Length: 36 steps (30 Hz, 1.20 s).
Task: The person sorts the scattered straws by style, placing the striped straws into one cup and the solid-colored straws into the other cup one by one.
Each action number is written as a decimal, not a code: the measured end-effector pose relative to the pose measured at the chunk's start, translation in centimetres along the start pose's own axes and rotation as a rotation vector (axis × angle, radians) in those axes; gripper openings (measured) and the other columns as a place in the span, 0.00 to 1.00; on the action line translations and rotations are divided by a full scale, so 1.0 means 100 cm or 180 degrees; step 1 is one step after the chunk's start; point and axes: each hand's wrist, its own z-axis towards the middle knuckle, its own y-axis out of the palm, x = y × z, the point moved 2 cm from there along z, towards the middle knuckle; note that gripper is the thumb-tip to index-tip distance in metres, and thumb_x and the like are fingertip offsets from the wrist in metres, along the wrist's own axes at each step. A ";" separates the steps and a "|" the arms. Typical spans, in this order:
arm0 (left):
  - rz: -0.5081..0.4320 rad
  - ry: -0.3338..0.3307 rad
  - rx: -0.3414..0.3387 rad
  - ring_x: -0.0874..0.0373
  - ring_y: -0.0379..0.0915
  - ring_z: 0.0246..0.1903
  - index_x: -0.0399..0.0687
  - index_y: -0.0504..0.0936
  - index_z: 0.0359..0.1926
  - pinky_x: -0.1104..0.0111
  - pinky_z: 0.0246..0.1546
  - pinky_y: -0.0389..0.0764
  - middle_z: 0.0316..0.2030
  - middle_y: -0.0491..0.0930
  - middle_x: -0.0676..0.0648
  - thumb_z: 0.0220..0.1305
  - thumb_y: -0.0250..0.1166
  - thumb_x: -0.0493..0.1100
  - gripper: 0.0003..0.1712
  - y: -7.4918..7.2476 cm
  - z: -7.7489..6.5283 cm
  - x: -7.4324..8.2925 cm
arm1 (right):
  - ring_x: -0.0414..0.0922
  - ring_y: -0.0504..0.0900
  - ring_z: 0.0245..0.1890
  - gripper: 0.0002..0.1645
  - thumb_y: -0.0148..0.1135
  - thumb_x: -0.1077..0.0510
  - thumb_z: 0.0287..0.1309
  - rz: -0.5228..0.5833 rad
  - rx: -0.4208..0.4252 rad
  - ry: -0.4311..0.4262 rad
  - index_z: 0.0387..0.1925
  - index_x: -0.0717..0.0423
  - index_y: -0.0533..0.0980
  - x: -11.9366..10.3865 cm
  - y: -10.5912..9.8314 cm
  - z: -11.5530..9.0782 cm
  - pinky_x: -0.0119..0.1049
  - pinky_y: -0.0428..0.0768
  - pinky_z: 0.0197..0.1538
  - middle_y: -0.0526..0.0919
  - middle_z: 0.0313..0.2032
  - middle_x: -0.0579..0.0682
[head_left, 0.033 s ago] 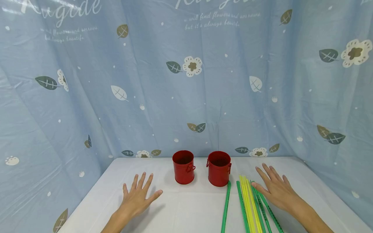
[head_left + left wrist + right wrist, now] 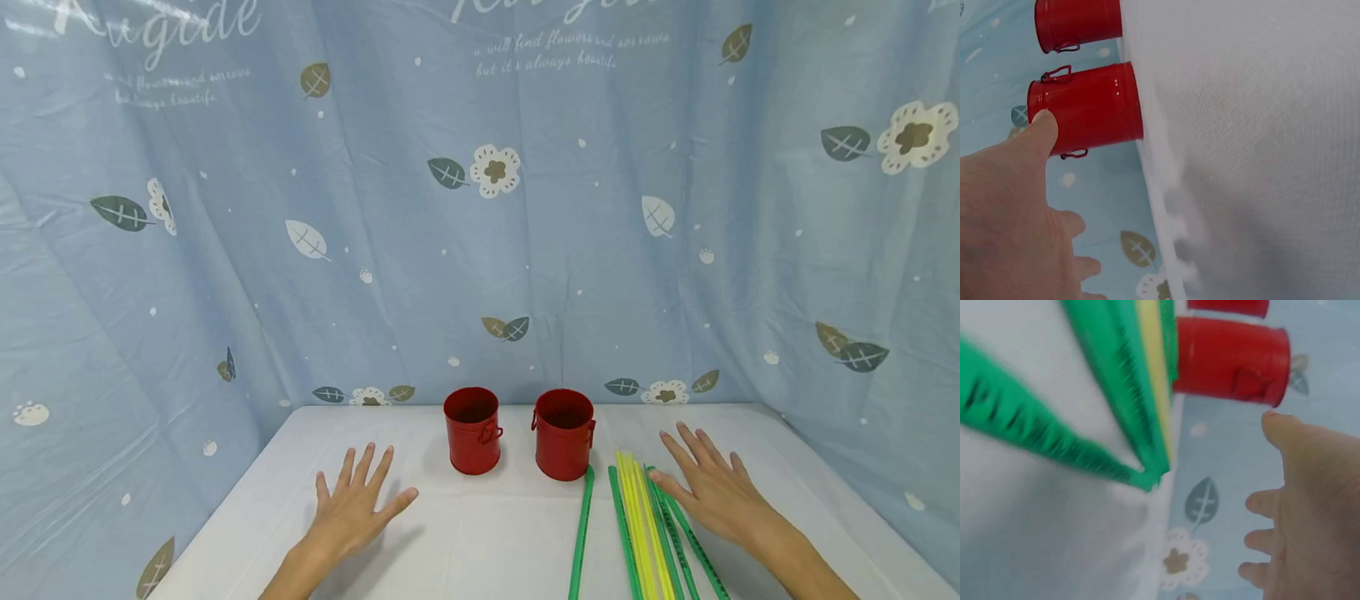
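My left hand [image 2: 348, 512] is held over the left part of the white table, fingers spread and holding nothing. In the left wrist view its thumb overlaps the nearer red bucket [image 2: 1094, 106]. My right hand [image 2: 712, 487], fingers also spread, hovers at the right beside long thin green sticks [image 2: 702, 550] marked with dark print. Its thumb overlaps their far ends in the head view. Yellow sticks [image 2: 642, 525] lie among the green ones, and a single green stick [image 2: 581, 533] lies apart to the left. Two red buckets, left [image 2: 474, 446] and right [image 2: 564, 446], stand upright.
A blue curtain [image 2: 405, 275] printed with leaves and flowers hangs behind the table and along both sides. The white tabletop [image 2: 495, 533] meets it just behind the buckets. Small wire handles [image 2: 491, 432] stick out from the buckets' sides.
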 end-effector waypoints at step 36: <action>-0.0335 0.0309 0.0254 0.35 0.53 0.72 0.58 0.55 0.76 0.30 0.63 0.56 0.74 0.57 0.39 0.58 0.54 0.78 0.53 0.006 0.011 0.035 | 0.40 0.73 0.28 0.28 0.73 0.49 0.51 0.0554 -0.0367 0.0217 0.49 0.63 0.80 -0.055 0.025 0.008 0.32 0.74 0.29 0.81 0.31 0.47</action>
